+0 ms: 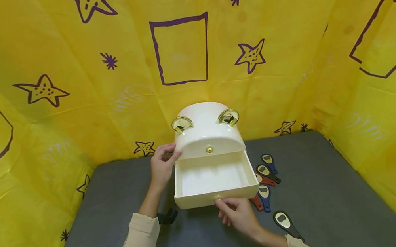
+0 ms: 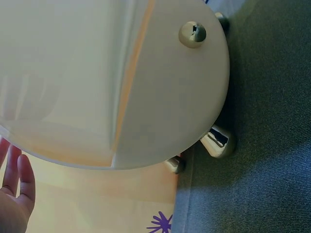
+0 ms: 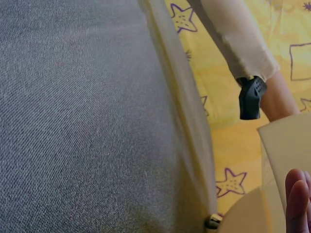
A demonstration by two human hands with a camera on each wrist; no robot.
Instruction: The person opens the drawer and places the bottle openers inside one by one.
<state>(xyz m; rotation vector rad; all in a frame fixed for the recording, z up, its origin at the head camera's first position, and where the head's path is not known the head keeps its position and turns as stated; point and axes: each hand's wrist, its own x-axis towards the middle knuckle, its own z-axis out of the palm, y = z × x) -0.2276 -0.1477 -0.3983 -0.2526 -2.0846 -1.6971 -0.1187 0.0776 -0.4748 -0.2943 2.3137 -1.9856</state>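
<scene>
Yellow cloth with purple doodles all round, then a dark gray table. Toward the back, roughly centered, sits a glossy cream-white box with a domed top, super smooth looking. Its drawer is pulled well out, white inside. Left hand touches the box's side, fingers loose, fairly straight; right hand pinches the drawer knob. Blue, black and red paddle-shaped pieces lie to the right. Smaller bits: shiny gold ears, stubby gold feet, round gold upper knob.
</scene>
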